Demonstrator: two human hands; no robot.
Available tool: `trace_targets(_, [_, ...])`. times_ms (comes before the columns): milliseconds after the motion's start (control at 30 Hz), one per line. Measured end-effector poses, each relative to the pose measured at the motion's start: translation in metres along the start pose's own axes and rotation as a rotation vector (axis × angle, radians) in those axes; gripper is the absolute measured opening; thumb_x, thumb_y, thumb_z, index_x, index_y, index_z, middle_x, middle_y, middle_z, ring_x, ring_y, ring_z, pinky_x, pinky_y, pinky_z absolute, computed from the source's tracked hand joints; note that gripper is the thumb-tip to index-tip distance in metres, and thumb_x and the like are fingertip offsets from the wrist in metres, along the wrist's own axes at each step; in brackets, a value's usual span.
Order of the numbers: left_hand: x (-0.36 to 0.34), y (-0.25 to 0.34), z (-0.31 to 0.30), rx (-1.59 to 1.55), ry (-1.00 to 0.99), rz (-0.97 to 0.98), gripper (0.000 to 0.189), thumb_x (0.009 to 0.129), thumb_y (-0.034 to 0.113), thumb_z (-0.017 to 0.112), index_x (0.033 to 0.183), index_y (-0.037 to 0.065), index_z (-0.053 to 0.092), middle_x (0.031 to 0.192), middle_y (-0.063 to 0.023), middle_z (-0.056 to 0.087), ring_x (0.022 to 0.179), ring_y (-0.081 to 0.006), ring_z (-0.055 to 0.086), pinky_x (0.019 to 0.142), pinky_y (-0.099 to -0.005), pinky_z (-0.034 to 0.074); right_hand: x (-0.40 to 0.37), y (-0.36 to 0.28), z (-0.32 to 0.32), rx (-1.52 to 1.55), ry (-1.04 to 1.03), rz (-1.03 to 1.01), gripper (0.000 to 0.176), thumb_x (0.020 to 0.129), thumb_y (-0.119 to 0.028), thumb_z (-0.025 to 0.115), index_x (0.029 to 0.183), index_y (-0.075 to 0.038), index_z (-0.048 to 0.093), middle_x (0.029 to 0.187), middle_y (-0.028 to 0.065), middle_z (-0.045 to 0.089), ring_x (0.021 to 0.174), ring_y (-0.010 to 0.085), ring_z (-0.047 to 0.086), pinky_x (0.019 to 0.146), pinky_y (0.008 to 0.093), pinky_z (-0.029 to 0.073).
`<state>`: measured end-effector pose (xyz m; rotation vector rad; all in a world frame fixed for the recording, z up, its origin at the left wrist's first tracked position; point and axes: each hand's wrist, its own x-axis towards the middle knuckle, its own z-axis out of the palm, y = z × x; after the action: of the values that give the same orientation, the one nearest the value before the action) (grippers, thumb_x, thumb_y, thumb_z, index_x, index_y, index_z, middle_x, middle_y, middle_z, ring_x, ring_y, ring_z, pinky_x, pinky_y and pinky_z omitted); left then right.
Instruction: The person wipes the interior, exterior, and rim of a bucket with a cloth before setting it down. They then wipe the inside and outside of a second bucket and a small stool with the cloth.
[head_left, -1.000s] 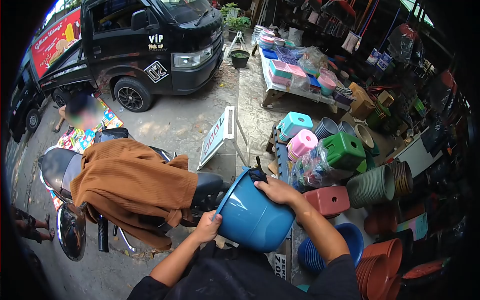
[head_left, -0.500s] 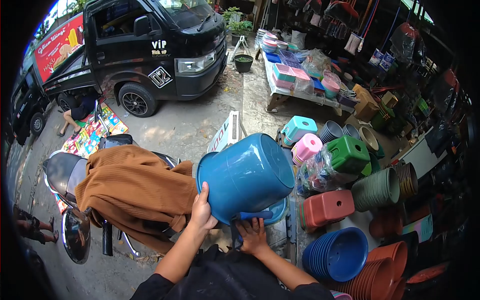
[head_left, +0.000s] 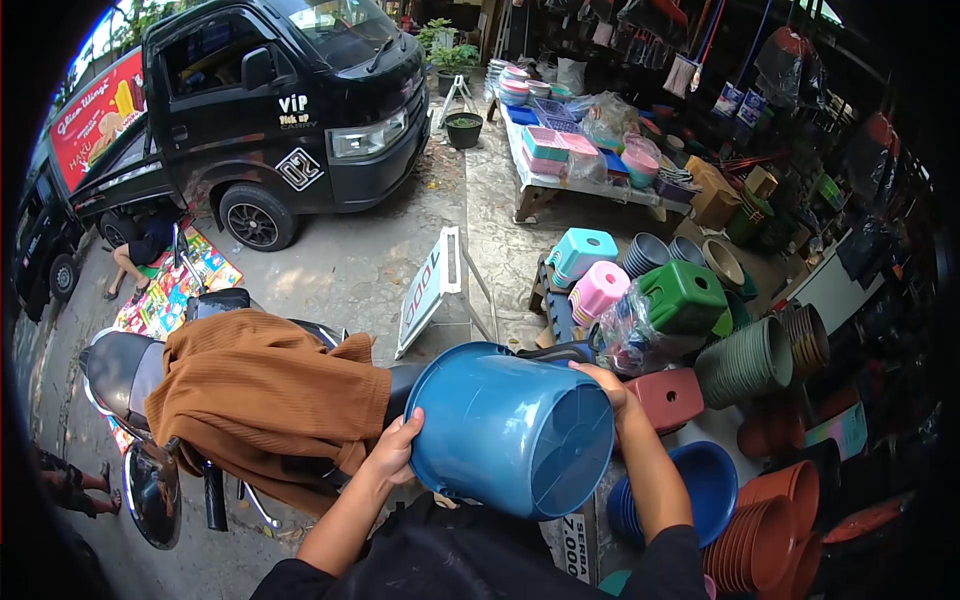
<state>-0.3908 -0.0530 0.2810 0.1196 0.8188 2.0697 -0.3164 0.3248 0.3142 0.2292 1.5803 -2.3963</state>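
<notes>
A blue plastic bucket [head_left: 490, 430] lies tipped on its side in front of my chest, its round base turned to the lower right. My left hand [head_left: 397, 448] clasps the rim at the left, thumb on the outside wall. Against the upper right side, close to the base, my right hand [head_left: 607, 390] grips the bucket, its fingers partly hidden behind it. A dark strap-like piece with a blue edge [head_left: 555, 352] shows just beyond the bucket, near my right fingers. The inside of the bucket faces away from view.
Left of me, a motorcycle [head_left: 125, 345] carries a brown corduroy garment [head_left: 265, 385]. A folding sign [head_left: 430, 290] stands ahead, and a black pickup [head_left: 290, 110] is parked beyond. Stacked stools [head_left: 685, 298], blue tubs [head_left: 700, 490] and brown pots [head_left: 760, 545] crowd the right. Plasticware covers a table [head_left: 530, 185].
The bucket has come lower and slightly right, its base swinging downward. My right hand has moved from beneath it, by a blue grip, to its upper right side. My left hand keeps the rim.
</notes>
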Motion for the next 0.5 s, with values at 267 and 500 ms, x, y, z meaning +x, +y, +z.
trace_targets(267, [0.006,-0.003,0.008,0.319,-0.022,-0.008,0.046,0.098,0.04,0.057,0.117,-0.002,0.058,0.105,-0.0089,0.067,0.09,-0.0137,0.065,0.08,-0.0298,0.054,0.015,-0.072,0.121,-1.221,0.074,0.374,0.061,0.097,-0.049,0.047,0.126,0.005,0.054,0.11,0.0179,0.065,0.094,0.025,0.064,0.085,0.0368,0.048])
trace_targets(500, [0.012,-0.01,0.03,0.242,0.215,0.168,0.038,0.101,0.034,0.052,0.117,0.0,0.057,0.106,-0.0109,0.067,0.092,-0.0165,0.066,0.082,-0.0329,0.054,-0.012,0.002,0.203,-1.977,0.158,-0.512,0.089,0.066,-0.038,0.072,0.145,-0.013,0.041,0.15,0.01,0.039,0.139,0.0336,0.034,0.113,0.0529,0.025])
